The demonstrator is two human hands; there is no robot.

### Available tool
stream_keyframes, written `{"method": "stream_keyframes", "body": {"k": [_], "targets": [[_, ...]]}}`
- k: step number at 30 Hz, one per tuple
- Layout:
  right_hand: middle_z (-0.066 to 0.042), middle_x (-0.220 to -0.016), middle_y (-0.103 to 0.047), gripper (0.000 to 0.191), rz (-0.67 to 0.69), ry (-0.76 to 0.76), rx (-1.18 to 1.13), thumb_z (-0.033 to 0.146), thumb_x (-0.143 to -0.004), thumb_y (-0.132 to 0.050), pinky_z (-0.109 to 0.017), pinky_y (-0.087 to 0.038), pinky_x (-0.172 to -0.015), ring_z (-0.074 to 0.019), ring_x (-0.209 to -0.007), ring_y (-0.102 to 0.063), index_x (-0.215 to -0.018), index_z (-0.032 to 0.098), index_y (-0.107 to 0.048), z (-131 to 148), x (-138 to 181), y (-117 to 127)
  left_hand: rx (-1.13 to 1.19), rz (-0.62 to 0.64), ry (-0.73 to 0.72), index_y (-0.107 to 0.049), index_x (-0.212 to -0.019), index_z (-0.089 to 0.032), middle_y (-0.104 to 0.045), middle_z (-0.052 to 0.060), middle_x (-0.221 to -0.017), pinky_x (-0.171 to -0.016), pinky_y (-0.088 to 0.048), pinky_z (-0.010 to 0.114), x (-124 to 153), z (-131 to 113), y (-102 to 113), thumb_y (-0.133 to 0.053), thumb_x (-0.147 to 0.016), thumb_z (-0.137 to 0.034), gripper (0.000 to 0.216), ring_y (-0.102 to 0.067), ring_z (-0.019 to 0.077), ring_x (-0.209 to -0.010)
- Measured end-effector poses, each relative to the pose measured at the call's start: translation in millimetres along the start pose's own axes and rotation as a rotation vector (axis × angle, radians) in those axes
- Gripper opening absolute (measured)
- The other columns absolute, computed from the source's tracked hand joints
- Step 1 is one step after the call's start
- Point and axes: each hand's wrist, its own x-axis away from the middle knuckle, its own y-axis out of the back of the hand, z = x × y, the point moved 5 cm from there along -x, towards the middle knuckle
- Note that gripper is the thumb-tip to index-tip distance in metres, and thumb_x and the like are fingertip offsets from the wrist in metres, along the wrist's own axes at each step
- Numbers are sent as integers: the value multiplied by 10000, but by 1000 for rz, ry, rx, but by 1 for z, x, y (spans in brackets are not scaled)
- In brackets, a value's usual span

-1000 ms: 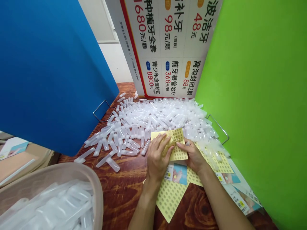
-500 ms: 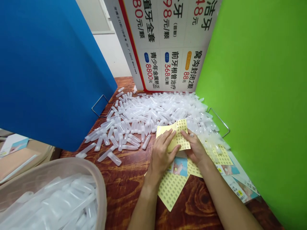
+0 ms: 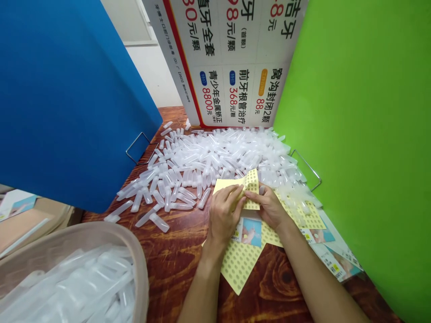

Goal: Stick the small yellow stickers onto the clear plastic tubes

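Observation:
Both hands meet at a yellow sheet of small round stickers (image 3: 252, 202), its upper part bent up. My left hand (image 3: 222, 213) is closed on the sheet's left side, fingertips near the middle. At the right edge, my right hand (image 3: 272, 207) pinches the sheet between thumb and curled fingers; whether a single sticker is in that pinch cannot be made out. Below them lie another yellow sticker sheet (image 3: 239, 269) and a printed card (image 3: 251, 232). A large heap of translucent plastic tubes with white caps (image 3: 215, 152) spreads just beyond the hands.
A pale tub (image 3: 143, 269) filled with similar tubes stands at the lower left. A blue panel (image 3: 74, 89), a printed price board (image 3: 232, 58) and a green panel (image 3: 363, 112) surround the wooden table (image 3: 175, 273). Printed packets (image 3: 332, 264) lie on the right.
The hands have drawn closer together, and the sheet has shifted slightly left and bent more at its middle. My right thumb has moved down and left along it.

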Motion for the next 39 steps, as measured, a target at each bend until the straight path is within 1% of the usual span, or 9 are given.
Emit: {"method": "stream_keyframes", "body": {"k": [4,6,8,12,15,18,22,27,39], "targets": [[14,-783,-697,243,-23,43,-16,315,-718,-875,-267,-500,-743,-148,-751,-628,-845,195,-706,0,-1,0,-38,-43,2,-702,-1158,-238,-763,53,-1105,-896,-527,374,1,-1,1,-594,-982,-255,207,-702,216,-1039],[30,-740,-663,250,-45,47,-12,331,-718,-874,-264,-491,-690,-139,-690,-599,-809,207,-677,0,0,0,-57,-61,7,-717,-1117,-227,-777,50,-1061,-867,-523,361,1,-1,2,-588,-986,-256,186,-716,211,-993],[38,-713,-637,260,-71,66,7,343,-722,-869,-260,-475,-639,-134,-642,-572,-825,216,-668,2,0,1,-86,-67,17,-719,-1108,-220,-782,49,-1035,-847,-516,353,2,-1,2,-571,-993,-245,190,-721,208,-957],[28,-735,-634,267,-180,174,-28,364,-744,-848,-247,-468,-629,-121,-638,-547,-908,217,-697,10,-1,8,-125,-80,62,-710,-1124,-203,-785,55,-1010,-807,-502,343,5,2,3,-537,-1005,-227,211,-718,205,-899],[13,-771,-640,249,-236,242,-93,397,-754,-838,-236,-482,-658,-103,-645,-541,-837,197,-714,15,-1,14,-105,-115,102,-710,-1119,-190,-787,61,-980,-798,-504,338,6,5,5,-547,-1003,-238,206,-714,207,-866],[6,-786,-648,282,-265,238,-131,427,-730,-854,-232,-492,-655,-97,-641,-552,-807,192,-720,16,-2,17,-53,-167,139,-703,-1133,-173,-786,75,-1007,-793,-521,335,8,8,6,-576,-988,-247,206,-714,217,-879],[1,-756,-648,309,-247,219,-92,451,-706,-866,-235,-488,-621,-97,-605,-554,-783,184,-731,13,-4,16,18,-217,151,-716,-1077,-173,-789,65,-991,-769,-531,322,8,10,8,-617,-962,-232,163,-712,213,-858],[5,-698,-636,284,-222,229,-65,427,-692,-870,-225,-470,-590,-99,-581,-548,-754,182,-740,10,-6,15,11,-224,149,-726,-1027,-177,-791,59,-959,-757,-514,326,7,11,9,-632,-946,-210,129,-710,214,-830],[-4,-687,-640,237,-221,241,-81,370,-692,-866,-215,-460,-579,-97,-586,-533,-733,175,-736,10,-7,15,-1,-221,155,-734,-960,-169,-791,55,-911,-730,-500,314,8,9,10,-640,-935,-197,101,-712,211,-800]]}}
